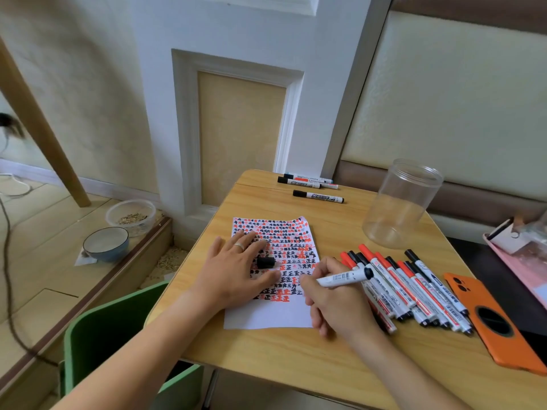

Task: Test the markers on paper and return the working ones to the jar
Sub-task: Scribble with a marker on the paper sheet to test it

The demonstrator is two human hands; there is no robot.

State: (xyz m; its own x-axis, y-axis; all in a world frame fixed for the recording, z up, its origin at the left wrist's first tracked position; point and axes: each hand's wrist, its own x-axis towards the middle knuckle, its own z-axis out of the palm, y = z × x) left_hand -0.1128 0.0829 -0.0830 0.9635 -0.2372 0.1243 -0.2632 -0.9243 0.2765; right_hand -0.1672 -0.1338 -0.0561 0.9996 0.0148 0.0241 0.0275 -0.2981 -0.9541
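A white paper sheet (268,315) covered in red and black test marks lies on the wooden table (296,359). My left hand (236,267) presses flat on the paper, with a black marker cap (265,262) lying between thumb and forefinger. My right hand (334,300) grips an uncapped white marker (344,278), its tip down on the paper. A pile of several red and black capped markers (414,291) lies to the right. The clear plastic jar (399,202) stands empty at the back right.
Three markers (313,187) lie apart at the table's far edge. An orange phone (497,321) rests at the right edge, beside a pink tray (529,261). A green chair (118,344) stands at the lower left; two bowls (118,232) sit on the floor.
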